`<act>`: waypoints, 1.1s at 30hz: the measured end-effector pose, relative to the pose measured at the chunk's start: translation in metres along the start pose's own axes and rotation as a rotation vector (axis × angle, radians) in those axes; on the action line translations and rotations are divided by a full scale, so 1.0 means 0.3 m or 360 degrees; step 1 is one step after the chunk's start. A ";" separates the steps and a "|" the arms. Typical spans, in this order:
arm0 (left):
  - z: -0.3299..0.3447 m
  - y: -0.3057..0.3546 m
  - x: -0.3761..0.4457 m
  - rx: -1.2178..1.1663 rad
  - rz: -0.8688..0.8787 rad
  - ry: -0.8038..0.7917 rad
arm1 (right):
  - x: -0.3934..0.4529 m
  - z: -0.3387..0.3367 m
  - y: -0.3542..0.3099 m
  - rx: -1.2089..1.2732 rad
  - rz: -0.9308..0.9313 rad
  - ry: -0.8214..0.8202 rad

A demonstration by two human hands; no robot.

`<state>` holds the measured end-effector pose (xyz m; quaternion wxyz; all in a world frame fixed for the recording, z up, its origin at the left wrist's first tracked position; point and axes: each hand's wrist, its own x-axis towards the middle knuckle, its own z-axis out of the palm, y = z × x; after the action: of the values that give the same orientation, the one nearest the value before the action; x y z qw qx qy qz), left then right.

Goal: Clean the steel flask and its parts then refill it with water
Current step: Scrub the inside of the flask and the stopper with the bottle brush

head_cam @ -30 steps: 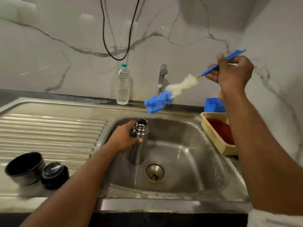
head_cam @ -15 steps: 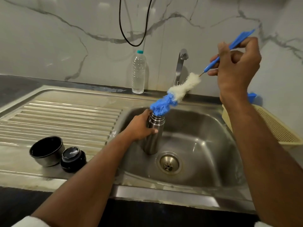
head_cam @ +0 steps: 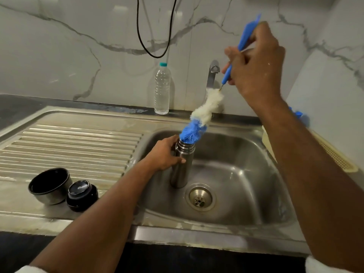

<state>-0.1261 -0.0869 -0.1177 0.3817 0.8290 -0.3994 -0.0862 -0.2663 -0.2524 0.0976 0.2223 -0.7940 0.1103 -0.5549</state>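
brush tip now inside flask rim; left hand grips flask, right hand pinches brush.

Dim, soft overhead light; wide-angle bending at edges, slight blur.

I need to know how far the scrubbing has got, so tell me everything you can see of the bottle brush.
The bottle brush has a thin blue plastic handle, a short wire neck and a fluffy head, white above and blue at the tip. It slants down to the left. The right hand grips the handle; the blue tip sits at the open mouth of the steel flask, which the left hand holds upright in the sink.
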 end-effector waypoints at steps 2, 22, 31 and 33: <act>0.002 -0.004 0.004 0.0005 0.0015 0.0018 | 0.032 0.035 -0.035 -0.0034 -0.0005 -0.0107; 0.009 0.026 -0.018 -0.0044 0.0131 0.0013 | -0.217 0.152 0.003 0.0144 0.0353 -0.0257; -0.004 0.045 -0.048 -0.0119 0.0180 -0.0026 | -0.323 0.120 -0.027 0.0103 0.0140 -0.0081; -0.006 0.047 -0.051 -0.0148 0.0188 -0.0041 | -0.352 0.128 -0.020 0.0104 0.0151 -0.0073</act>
<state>-0.1438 -0.0803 -0.1089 0.4191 0.7841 -0.4482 -0.0926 -0.2689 -0.1938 0.0016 0.2767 -0.7927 0.1246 -0.5287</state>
